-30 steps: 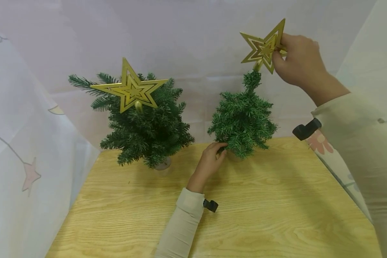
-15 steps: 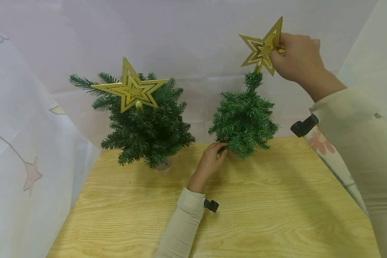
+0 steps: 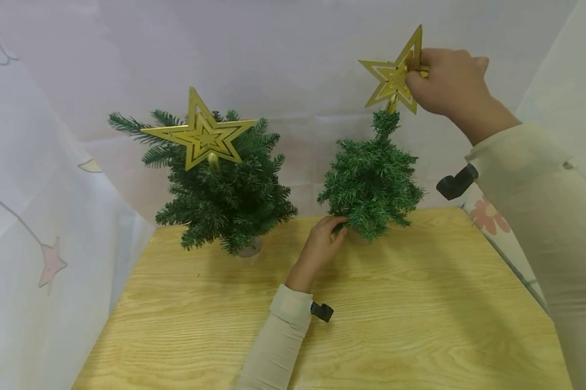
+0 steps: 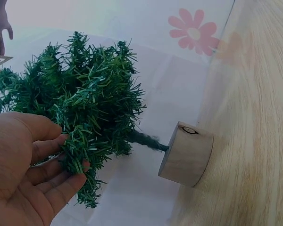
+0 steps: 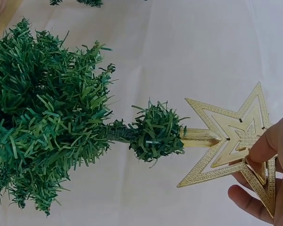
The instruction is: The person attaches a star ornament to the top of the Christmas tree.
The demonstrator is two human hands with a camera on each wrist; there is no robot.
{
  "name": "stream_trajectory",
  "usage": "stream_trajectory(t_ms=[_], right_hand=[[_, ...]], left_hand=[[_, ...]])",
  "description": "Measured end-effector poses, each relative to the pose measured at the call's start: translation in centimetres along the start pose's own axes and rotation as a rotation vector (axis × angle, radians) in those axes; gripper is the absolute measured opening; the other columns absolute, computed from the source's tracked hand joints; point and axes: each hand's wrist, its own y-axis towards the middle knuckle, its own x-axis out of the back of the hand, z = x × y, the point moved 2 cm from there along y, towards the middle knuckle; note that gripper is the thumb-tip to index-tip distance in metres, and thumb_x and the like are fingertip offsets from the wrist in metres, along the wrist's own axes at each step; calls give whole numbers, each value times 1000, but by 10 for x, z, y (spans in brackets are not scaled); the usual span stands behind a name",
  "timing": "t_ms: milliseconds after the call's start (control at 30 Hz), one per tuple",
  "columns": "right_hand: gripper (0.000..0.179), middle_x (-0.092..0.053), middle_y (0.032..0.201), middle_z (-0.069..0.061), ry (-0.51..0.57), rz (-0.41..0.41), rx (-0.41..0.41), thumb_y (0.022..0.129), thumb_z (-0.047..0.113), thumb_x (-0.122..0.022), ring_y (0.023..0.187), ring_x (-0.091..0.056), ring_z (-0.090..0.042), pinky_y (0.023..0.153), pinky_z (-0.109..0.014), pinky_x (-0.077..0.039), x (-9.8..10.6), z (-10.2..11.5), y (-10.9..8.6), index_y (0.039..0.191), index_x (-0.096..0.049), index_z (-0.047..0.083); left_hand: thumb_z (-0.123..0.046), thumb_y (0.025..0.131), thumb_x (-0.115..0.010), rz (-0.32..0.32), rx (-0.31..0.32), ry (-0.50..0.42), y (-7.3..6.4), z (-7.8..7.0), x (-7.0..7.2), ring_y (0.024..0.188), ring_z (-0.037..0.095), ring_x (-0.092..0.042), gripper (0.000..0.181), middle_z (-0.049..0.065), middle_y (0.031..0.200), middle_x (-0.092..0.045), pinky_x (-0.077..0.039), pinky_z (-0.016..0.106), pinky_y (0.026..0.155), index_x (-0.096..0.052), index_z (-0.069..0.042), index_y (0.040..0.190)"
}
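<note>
In the head view my right hand (image 3: 446, 81) pinches a gold openwork star topper (image 3: 392, 78) between thumb and fingers. The star's hollow stem (image 5: 200, 137) meets the tip of the small artificial Christmas tree (image 3: 373, 184), which stands upright on the right. My left hand (image 3: 319, 241) is low at that tree's left side. The left wrist view shows its thumb and fingers (image 4: 68, 186) curled about a lower branch. Below the branches is the tree's round wooden base (image 4: 186, 153). The right fingertips behind the star are partly hidden.
On the left stands a darker, fuller Christmas tree (image 3: 224, 200) bearing another gold star (image 3: 207, 138), tilted, at its top. Both trees are near the back edge of the wooden table (image 3: 395, 314). A pale cloth backdrop (image 3: 293, 70) hangs close behind them.
My right hand and the star shift slightly left, and the star turns a little more upright over the tree tip. The left hand stays by the lower branches.
</note>
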Motion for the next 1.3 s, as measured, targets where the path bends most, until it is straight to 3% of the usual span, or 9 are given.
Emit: stream_trajectory(t_ms=[200, 433, 633, 800, 967, 1033, 1133, 1200, 1300], right_hand=[[55, -56, 133, -23, 16, 13, -23, 99, 33, -27, 108, -48, -49, 90, -66, -19, -1, 2, 3, 145, -46, 9], [55, -60, 123, -24, 28, 15, -30, 99, 32, -27, 98, -48, -45, 87, -64, -20, -2, 3, 3, 144, -47, 8], [55, -59, 123, -23, 37, 27, -36, 99, 33, -27, 94, -48, -43, 98, -72, -14, -2, 4, 4, 142, -49, 8], [54, -60, 117, -22, 42, 26, -34, 98, 33, -27, 89, -46, -41, 95, -71, -17, -3, 5, 6, 139, -52, 7], [55, -59, 124, -23, 47, 37, -33, 98, 34, -27, 86, -44, -40, 96, -71, -18, -2, 2, 7, 139, -52, 7], [55, -58, 126, -23, 44, 41, -28, 98, 34, -27, 83, -43, -39, 94, -68, -25, -2, 2, 7, 139, -52, 7], [55, -58, 126, -23, 40, 44, -21, 98, 34, -27, 77, -41, -35, 81, -54, -36, -2, 2, 8, 139, -52, 6], [56, -58, 126, -23, 39, 42, -10, 98, 33, -27, 74, -41, -34, 68, -45, -32, -2, 2, 8, 139, -52, 5], [56, -56, 131, -23, 54, 43, 1, 99, 33, -27, 75, -43, -34, 66, -42, -32, -3, 0, 6, 141, -50, 5]], left_hand=[[-34, 103, -50, -5, 8, -10, 0, 0, 0, 125, 21, -51, 38, 4, 141, -50, -50, 38, 93, -56, -20, 137], [-37, 103, -48, -4, 17, -15, -2, -2, 1, 127, 19, -49, 39, 2, 141, -49, -49, 38, 95, -55, -21, 138], [-37, 104, -47, -4, 20, -16, -3, -3, 1, 126, 19, -50, 40, 3, 140, -50, -50, 38, 94, -55, -19, 139], [-37, 104, -47, -1, 21, -17, -5, -3, 1, 125, 19, -51, 40, 2, 140, -51, -50, 38, 94, -55, -19, 139], [-38, 103, -46, 4, 25, -15, -6, -5, 1, 126, 17, -50, 41, 0, 140, -50, -49, 37, 96, -54, -22, 140], [-39, 103, -46, 3, 27, -18, -6, -5, 1, 126, 18, -50, 41, 0, 140, -50, -49, 37, 95, -54, -21, 140], [-40, 103, -45, 2, 31, -19, -6, -5, 1, 126, 19, -49, 42, 1, 141, -50, -51, 37, 93, -54, -21, 140], [-40, 103, -45, 0, 33, -15, -6, -4, 2, 126, 19, -50, 42, 2, 141, -50, -51, 36, 91, -54, -21, 140], [-39, 104, -45, 3, 32, -11, -7, -3, 2, 126, 19, -50, 42, 2, 141, -50, -51, 36, 91, -54, -20, 140]])
